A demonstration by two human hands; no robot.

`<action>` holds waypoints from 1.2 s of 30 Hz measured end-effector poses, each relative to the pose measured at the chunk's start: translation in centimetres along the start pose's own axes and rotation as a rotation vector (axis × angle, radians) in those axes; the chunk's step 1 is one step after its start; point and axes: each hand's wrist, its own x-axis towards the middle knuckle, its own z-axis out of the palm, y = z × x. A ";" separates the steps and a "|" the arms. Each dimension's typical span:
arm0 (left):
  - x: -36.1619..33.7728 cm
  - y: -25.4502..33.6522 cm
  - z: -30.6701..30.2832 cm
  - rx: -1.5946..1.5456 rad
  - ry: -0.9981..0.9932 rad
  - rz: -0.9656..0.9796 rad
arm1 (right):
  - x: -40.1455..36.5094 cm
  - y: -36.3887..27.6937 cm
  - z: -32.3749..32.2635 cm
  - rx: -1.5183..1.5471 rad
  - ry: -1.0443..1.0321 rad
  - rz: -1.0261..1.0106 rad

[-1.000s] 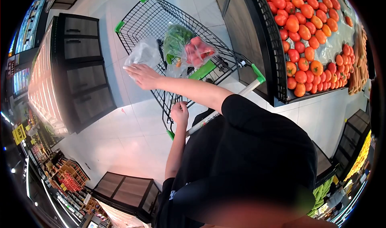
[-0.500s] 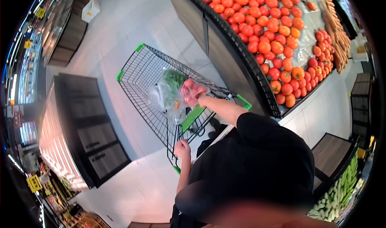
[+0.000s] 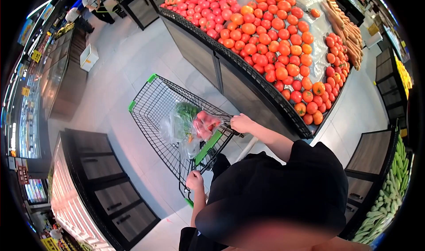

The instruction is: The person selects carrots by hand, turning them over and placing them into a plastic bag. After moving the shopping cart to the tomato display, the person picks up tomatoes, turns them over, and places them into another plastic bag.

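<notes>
My left hand [image 3: 194,180] is closed around the near left end of the cart's handle. Toward the right end of that bar, my right hand [image 3: 241,123] is also wrapped round it. The wire shopping cart [image 3: 149,113] has green corners and a green panel [image 3: 208,148] near the handle. Inside lie a clear bag of red produce [image 3: 206,123] and a bag of leafy greens [image 3: 187,112], with more clear plastic around them. Neither hand touches the bags.
A black-edged stand of tomatoes [image 3: 265,43] runs along the cart's right, with carrots [image 3: 347,27] behind. Dark cabinets [image 3: 110,180] stand at left, green vegetables [image 3: 385,202] at lower right. A white bin [image 3: 89,57] and people [image 3: 91,1] are further off.
My right hand has left the bag of red produce and now grips the handle. The view has shifted, showing more of the tomato stand and people at the upper left.
</notes>
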 end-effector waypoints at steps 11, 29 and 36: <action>22.0 -1.6 -4.6 0.134 -0.215 0.010 | 12.6 -4.8 -5.3 -0.032 0.172 0.283; 45.9 -4.4 -2.9 0.071 -0.482 0.056 | 29.8 -5.3 -6.6 0.097 0.179 0.423; 50.7 -5.8 0.1 0.091 -0.451 0.108 | 34.1 -4.3 -9.1 0.289 0.479 0.471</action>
